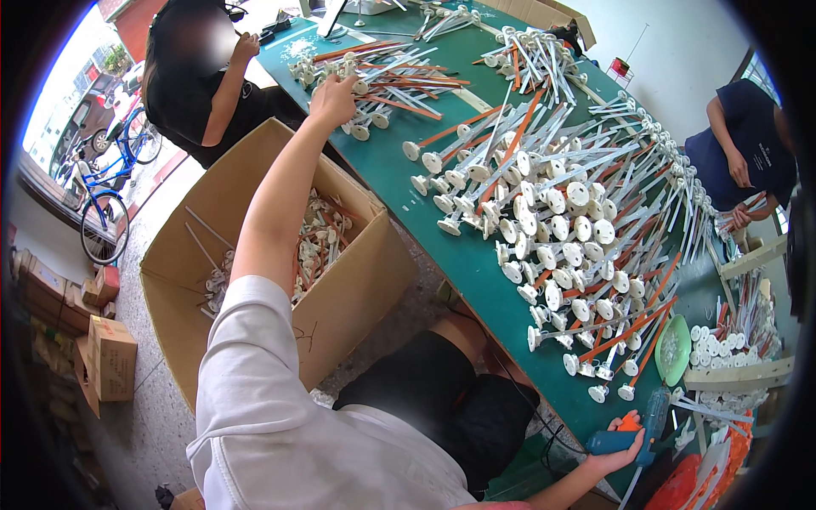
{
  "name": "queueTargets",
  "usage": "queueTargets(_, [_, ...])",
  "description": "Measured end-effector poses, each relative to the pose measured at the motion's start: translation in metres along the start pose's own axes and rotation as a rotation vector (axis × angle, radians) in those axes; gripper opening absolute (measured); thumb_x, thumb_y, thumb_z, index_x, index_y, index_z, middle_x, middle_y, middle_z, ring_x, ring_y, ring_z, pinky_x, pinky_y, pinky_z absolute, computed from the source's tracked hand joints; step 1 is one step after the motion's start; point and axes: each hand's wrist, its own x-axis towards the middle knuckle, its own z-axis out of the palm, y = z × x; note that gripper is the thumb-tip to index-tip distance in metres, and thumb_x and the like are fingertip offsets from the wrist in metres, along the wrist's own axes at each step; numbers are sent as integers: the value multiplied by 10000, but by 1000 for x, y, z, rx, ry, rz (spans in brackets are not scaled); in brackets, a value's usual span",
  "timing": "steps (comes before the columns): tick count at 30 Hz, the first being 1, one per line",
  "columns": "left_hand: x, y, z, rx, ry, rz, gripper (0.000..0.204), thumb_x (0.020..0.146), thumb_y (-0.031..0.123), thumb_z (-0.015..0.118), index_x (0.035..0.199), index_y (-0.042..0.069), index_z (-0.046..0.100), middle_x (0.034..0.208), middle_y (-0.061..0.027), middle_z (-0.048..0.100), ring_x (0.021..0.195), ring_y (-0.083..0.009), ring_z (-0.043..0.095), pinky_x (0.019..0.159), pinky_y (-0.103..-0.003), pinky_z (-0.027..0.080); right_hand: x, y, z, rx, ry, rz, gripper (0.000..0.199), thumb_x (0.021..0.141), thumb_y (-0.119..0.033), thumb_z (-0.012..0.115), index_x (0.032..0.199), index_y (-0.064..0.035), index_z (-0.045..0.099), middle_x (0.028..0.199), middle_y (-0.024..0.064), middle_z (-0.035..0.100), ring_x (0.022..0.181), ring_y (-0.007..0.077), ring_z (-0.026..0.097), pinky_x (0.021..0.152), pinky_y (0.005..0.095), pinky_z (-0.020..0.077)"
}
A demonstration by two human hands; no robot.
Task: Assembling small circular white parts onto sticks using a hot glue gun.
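My left hand (334,100) reaches to the far left of the green table, over a cluster of white discs with grey and orange strips (399,78). Its fingers are bent closed at a white disc piece (360,87), partly hiding it. Low on the right, my right hand (619,455) is wrapped round a blue hot glue gun (653,416) with an orange trigger; a pale stick shows below it. Between my hands, many similar disc pieces (557,229) lie in a large heap, discs toward me and strips pointing away.
A big cardboard box (361,297) with similar pieces inside stands beneath my left arm. A light green bowl (673,350) rests near the glue gun. One person (221,93) is at the far left, another (744,144) across the table. A dark cable (544,416) hangs by the table edge (476,319).
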Motion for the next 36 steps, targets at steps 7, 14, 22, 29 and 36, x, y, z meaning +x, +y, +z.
queueTargets(7, [13,19,1,465,4,196,439,836,139,615,1251,281,618,1378,-149,493,1286,-346,462,996,-427,433,-2,0,3,-43,70,7,273,968,-264,535,1059,-9,566,1077,93,634,1158,213,571,753,293,456])
queueTargets(14, [22,30,0,509,-46,244,195,837,144,643,1020,146,709,1058,-84,692,1107,-277,614,905,-429,502,-3,0,8,-66,74,-10,272,967,-261,538,1060,-7,570,1104,105,632,1176,217,564,758,296,458])
queueTargets(22, [13,25,-13,67,331,269,226,786,57,639,1011,44,653,1007,-181,675,968,-363,652,803,-440,540,1,2,1,18,62,14,288,951,-242,567,1123,-12,539,1109,99,629,1186,234,559,769,321,462])
queueTargets(29, [-72,77,-56,-658,763,-19,372,707,173,789,1059,79,714,918,-104,716,832,-231,689,774,-343,534,2,3,-5,72,-28,13,248,950,-227,566,1119,-48,535,1083,101,645,1152,247,578,774,357,462])
queueTargets(36, [-269,106,-29,-1962,222,-302,264,979,116,571,1164,-70,601,1018,-131,658,884,-206,681,773,-303,610,-40,8,-2,3,32,-112,285,929,-224,531,1106,-4,567,1096,106,615,1151,236,538,784,365,437])
